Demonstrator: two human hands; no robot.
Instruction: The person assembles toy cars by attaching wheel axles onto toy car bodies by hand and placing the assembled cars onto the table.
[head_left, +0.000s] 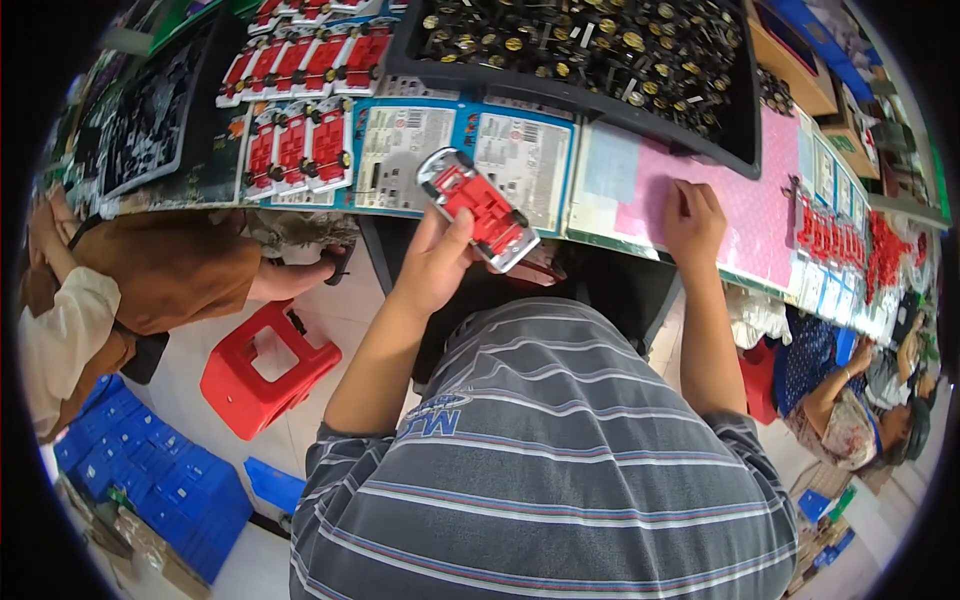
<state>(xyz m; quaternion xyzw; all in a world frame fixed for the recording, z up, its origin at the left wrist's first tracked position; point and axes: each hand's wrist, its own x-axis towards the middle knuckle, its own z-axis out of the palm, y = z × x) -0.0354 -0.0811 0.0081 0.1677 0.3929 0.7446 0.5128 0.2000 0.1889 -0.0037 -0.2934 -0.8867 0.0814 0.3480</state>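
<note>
My left hand (435, 262) grips a toy car (487, 210) turned underside up, thumb on its red base. The car has a white and silver body, and black wheels show near its ends. It is held above the front edge of the table, apart from the printed cards (522, 150) lying there. To the right, my right hand (697, 222) rests by the table's edge over a pink sheet (755, 205). Its fingers are curled closed, and whatever they may hold is hidden. Just beyond it stands a black tray (757, 120) full of small black wheel parts with gold centres.
Rows of similar upturned cars (300, 145) lie at the left. Another black tray (150, 120) holds dark parts. Red chassis pieces (832, 235) lie at the right. A red stool (268, 368) stands on the floor. Other people sit at both sides.
</note>
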